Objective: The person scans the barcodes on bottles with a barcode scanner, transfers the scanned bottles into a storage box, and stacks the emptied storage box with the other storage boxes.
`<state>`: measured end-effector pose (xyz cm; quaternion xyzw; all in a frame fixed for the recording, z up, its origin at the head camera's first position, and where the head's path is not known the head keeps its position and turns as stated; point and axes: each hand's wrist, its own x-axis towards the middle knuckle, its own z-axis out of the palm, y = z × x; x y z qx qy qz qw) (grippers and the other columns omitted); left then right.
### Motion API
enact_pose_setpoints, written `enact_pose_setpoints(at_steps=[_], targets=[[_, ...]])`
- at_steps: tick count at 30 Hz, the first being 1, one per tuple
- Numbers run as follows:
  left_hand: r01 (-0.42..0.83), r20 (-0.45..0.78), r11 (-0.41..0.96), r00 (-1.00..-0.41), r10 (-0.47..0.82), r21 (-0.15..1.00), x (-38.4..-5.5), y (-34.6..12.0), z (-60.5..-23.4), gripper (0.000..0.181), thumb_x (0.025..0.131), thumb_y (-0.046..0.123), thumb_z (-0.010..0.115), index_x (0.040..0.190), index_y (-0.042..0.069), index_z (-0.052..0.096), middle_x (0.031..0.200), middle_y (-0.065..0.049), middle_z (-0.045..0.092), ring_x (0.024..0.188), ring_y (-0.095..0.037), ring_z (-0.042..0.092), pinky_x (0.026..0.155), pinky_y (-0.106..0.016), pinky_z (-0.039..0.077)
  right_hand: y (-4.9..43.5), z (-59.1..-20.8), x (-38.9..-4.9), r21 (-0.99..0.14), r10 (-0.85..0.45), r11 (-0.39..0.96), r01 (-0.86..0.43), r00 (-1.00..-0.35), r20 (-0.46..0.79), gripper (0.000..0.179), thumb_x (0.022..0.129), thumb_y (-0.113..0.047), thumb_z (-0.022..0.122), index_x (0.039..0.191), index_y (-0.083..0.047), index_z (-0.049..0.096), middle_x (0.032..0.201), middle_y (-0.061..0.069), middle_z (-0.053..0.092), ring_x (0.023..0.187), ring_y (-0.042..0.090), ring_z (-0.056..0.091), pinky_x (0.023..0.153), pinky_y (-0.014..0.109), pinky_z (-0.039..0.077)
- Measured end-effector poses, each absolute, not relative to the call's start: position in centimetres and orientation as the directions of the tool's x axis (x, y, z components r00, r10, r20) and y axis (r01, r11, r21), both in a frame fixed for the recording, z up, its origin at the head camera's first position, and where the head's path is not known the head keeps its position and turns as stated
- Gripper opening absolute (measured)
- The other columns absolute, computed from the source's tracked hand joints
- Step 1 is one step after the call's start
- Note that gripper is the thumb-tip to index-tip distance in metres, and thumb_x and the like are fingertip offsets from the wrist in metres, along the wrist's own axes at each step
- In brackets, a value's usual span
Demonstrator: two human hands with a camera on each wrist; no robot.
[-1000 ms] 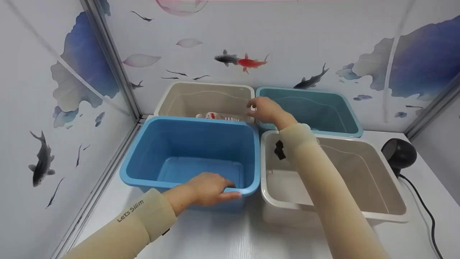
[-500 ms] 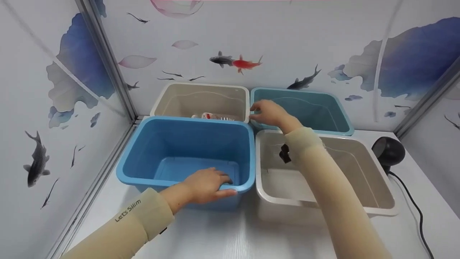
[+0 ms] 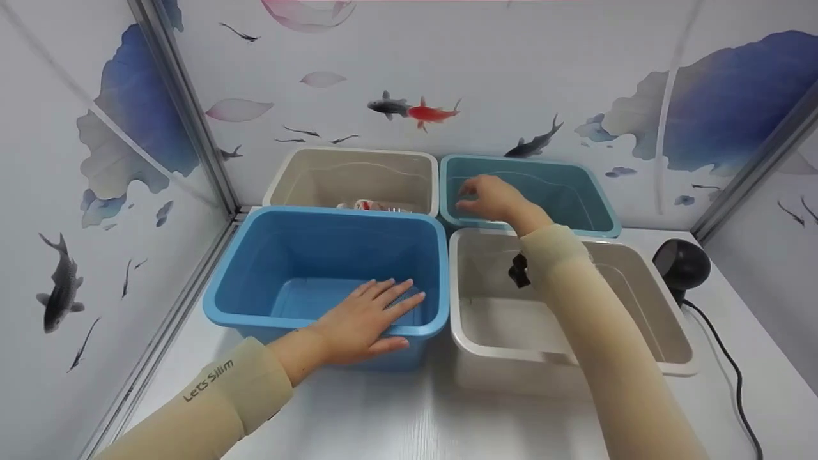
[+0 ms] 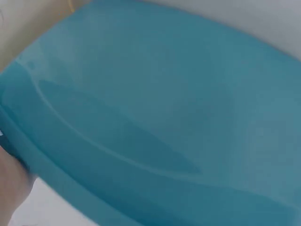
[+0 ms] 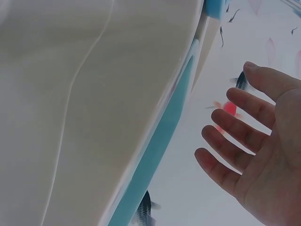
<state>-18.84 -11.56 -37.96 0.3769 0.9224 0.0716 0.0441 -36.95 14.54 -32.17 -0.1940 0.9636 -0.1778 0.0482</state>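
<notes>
My left hand [image 3: 358, 322] lies over the near rim of the blue bin [image 3: 255, 324], fingers straight and spread. In the left wrist view the blue bin's wall [image 4: 164, 103] fills most of the picture, with a bit of the hand [image 4: 13, 183] at the lower left. My right hand [image 3: 492, 198] hovers over the left part of the teal bin [image 3: 588, 191] at the back right, holding nothing. Its palm and loosely bent fingers [image 5: 230, 129] show in the right wrist view.
At the back left stands a beige bin [image 3: 358, 179] with some red-and-white and clear items [image 3: 367, 206] inside. A second beige bin [image 3: 479, 319] sits at the front right, under my right forearm. Beside it is a black round device [image 3: 682, 265] with a cable [image 3: 728, 364].
My left hand has loosened its grip on the blue bin's rim and spread its fingers. The right hand has moved right, from beside the back-left bin to over the teal bin.
</notes>
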Motion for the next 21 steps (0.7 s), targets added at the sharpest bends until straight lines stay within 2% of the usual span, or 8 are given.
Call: enact_pose_setpoints(at_steps=[5, 21], targets=[[0.713, -0.031, 0.692, -0.693, 0.720, 0.112, -18.7, -12.7, -38.2, 0.062, 0.097, 0.053, 0.033, 0.150, 0.026, 0.019, 0.157, -0.001, 0.019, 0.144, -0.027, 0.020, 0.116, -0.050, 0.018, 15.2, -32.0, -36.9, -0.361, -0.383, 0.865, -0.349, -0.923, -0.026, 0.039, 0.093, -0.024, 0.056, 0.126, -0.004, 0.055, 0.128, 0.019, 0.055, 0.120, 0.034, 0.052, 0.100, 0.049, 0.042], [0.709, 0.000, 0.689, -0.697, 0.717, 0.154, -18.6, -13.1, -38.7, 0.060, 0.098, 0.053, 0.029, 0.150, 0.026, 0.020, 0.158, 0.001, 0.016, 0.145, -0.026, 0.016, 0.116, -0.048, 0.016, 17.4, -32.2, -35.4, -0.380, -0.368, 0.863, -0.334, -0.930, -0.017, 0.039, 0.093, -0.024, 0.057, 0.127, -0.005, 0.055, 0.128, 0.017, 0.056, 0.119, 0.033, 0.052, 0.101, 0.050, 0.041]])
